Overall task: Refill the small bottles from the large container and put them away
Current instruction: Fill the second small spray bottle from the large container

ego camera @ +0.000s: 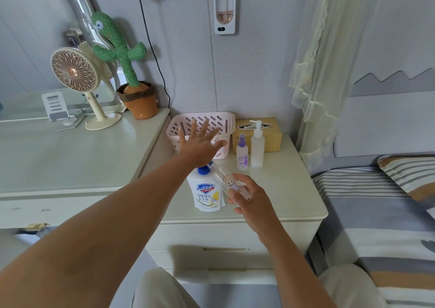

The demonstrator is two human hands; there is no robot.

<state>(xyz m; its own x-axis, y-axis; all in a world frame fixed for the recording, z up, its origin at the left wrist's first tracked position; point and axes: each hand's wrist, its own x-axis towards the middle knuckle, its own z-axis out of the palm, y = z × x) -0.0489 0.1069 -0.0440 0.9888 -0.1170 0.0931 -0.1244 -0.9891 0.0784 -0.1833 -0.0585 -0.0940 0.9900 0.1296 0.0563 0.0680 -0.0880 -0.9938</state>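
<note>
A white refill pouch (206,193) with a blue cap stands near the front of the nightstand (292,190). My right hand (249,198) grips a clear small bottle (226,178) with a cartoon girl on it, tilted with its neck toward the pouch's cap. My left hand (199,144) hovers above the pouch with fingers spread straight, in front of a pink slotted basket (223,120). A small spray bottle (242,153) with a purple top and a taller white pump bottle (257,146) stand upright right of the basket.
A yellow tissue box (273,134) sits behind the two bottles. On the dresser (70,157) to the left are a desk fan (77,81), a plush cactus (127,67) in a pot and a phone stand (56,107). A bed (381,213) lies at right.
</note>
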